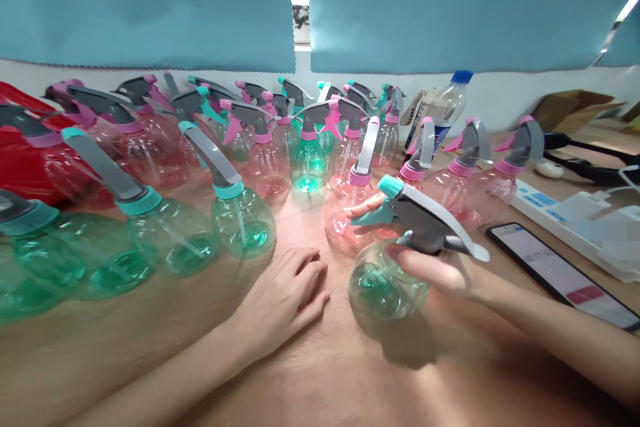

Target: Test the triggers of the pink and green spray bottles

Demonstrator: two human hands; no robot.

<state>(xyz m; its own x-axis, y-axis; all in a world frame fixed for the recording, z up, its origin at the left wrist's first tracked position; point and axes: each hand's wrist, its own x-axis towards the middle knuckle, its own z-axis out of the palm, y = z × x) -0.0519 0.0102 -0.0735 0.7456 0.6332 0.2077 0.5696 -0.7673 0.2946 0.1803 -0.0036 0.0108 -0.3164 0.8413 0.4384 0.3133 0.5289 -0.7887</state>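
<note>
A green see-through spray bottle (375, 290) with a teal collar and a grey trigger head is held by my right hand (440, 272) around its neck, tilted a little. My thumb lies on the near side, and other fingers show behind the teal trigger. Whether its base touches the table cannot be told. Left of it, my left hand (290, 293) rests on the table, fingers loosely bent and holding nothing. Beyond that hand stands another green spray bottle (244, 223). A pink spray bottle (345, 217) is just behind the held one.
Several pink and green spray bottles crowd the left side and back of the wooden table (280, 373). On the right lie a phone (555, 273), a white power strip (570, 220) and a cardboard box (570, 110). A clear drink bottle (453, 103) stands behind.
</note>
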